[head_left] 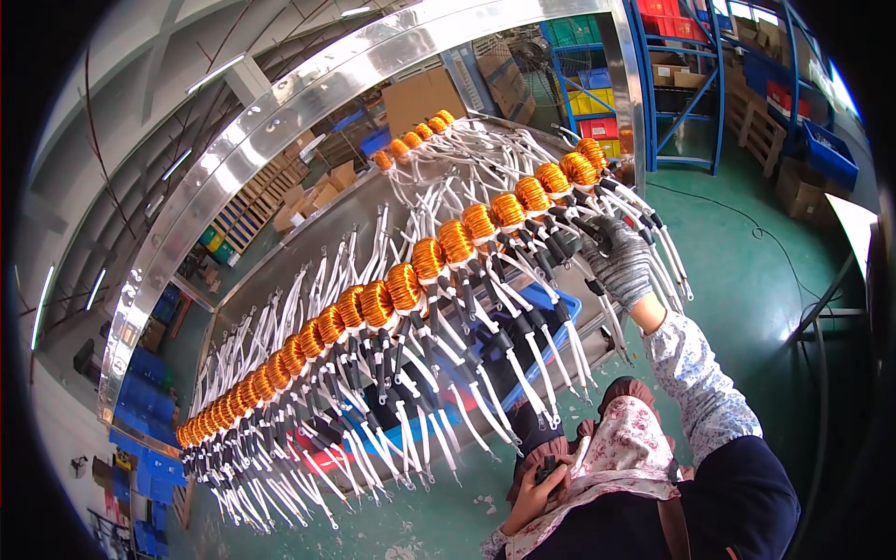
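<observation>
A long slanting row of copper-wound toroidal coils (376,303) has white wire leads (509,373) with black sleeves and metal lug ends hanging off its near side. At the row's right end my right hand (623,266), in a grey knit glove, has its fingers curled round black-sleeved wire leads just below the last coils. Exactly how many leads lie in its grip is hidden. Low by my body, my left hand (530,499), with bare fingers, is closed on a small black object (551,473) whose kind I cannot make out.
A shiny metal frame (280,103) arches over the work stand. Behind lies a shorter row of coils (411,140). Below the leads is a blue bin (551,308). Blue shelving (719,89) with coloured bins stands at right, and a cable (756,229) crosses the green floor.
</observation>
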`<act>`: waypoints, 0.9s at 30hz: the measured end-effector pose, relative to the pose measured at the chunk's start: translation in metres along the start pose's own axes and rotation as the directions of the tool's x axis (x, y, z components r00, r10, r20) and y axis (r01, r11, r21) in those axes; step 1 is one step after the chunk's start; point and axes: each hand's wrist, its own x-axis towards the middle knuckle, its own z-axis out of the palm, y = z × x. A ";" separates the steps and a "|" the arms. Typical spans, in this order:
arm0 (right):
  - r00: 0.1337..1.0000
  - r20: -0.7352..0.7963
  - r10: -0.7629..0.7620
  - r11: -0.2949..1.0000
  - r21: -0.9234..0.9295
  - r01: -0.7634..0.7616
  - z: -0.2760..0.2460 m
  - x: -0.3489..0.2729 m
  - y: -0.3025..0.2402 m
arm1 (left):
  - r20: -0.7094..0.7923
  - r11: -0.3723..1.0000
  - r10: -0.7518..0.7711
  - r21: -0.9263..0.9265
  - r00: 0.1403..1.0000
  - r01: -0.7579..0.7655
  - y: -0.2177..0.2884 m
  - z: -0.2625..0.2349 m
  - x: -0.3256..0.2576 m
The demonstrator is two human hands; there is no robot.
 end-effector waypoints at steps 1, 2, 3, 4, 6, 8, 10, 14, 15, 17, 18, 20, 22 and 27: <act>1.000 0.002 0.010 0.998 0.069 -0.010 0.003 0.001 0.005 | -0.002 1.000 -0.006 0.002 1.000 0.006 0.000 0.002 0.000; 1.000 0.002 0.022 0.991 0.134 -0.022 0.005 0.002 0.011 | 0.000 1.000 -0.014 0.005 1.000 0.014 0.005 0.007 -0.001; 0.999 0.004 0.034 0.979 0.199 -0.034 0.007 0.002 0.014 | 0.002 1.000 -0.022 0.007 1.000 0.022 0.007 0.010 -0.001; 1.000 0.004 0.015 0.986 0.163 -0.016 0.005 0.001 0.015 | 0.020 1.000 -0.015 0.013 1.000 0.014 0.006 0.009 0.000; 1.000 0.000 -0.028 1.000 0.010 0.028 -0.001 -0.002 0.000 | 0.042 1.000 -0.004 0.013 0.999 0.003 -0.001 0.003 0.001; 0.998 0.055 -0.017 0.985 -0.171 0.026 -0.010 -0.004 -0.009 | 0.022 1.000 -0.006 -0.010 1.000 0.007 -0.004 0.001 0.000; 0.988 0.132 -0.078 0.949 -0.292 0.114 -0.006 -0.008 -0.011 | 0.003 1.000 -0.012 -0.019 1.000 0.012 -0.004 0.001 -0.001; 0.923 0.336 -0.188 0.892 -0.335 0.304 0.006 -0.015 -0.025 | 0.007 0.999 -0.038 0.002 0.999 0.038 0.000 0.007 0.001; 0.904 0.406 -0.133 0.897 -0.339 0.284 0.011 -0.016 -0.024 | 0.019 0.999 -0.039 0.011 0.999 0.038 0.002 0.009 0.003; 0.912 0.367 -0.183 0.916 -0.272 0.293 0.015 -0.019 -0.011 | 0.028 0.999 -0.024 0.029 0.999 0.023 0.006 0.014 0.002; 0.924 0.336 -0.183 0.925 -0.260 0.277 0.010 -0.021 -0.015 | 0.027 0.999 -0.012 0.034 1.000 0.011 0.007 0.015 0.002; 0.941 0.239 -0.239 0.934 -0.209 0.290 0.002 -0.020 -0.009 | 0.021 1.000 0.010 0.021 1.000 -0.011 0.001 0.012 0.000; 0.977 0.141 -0.157 0.977 -0.119 0.174 -0.005 -0.013 0.003 | 0.034 0.999 0.031 0.024 0.999 -0.032 -0.002 0.011 0.001; 0.989 0.123 0.083 0.926 0.357 -0.123 -0.027 0.003 0.043 | 0.074 0.997 0.048 0.048 0.996 -0.052 0.006 0.016 -0.002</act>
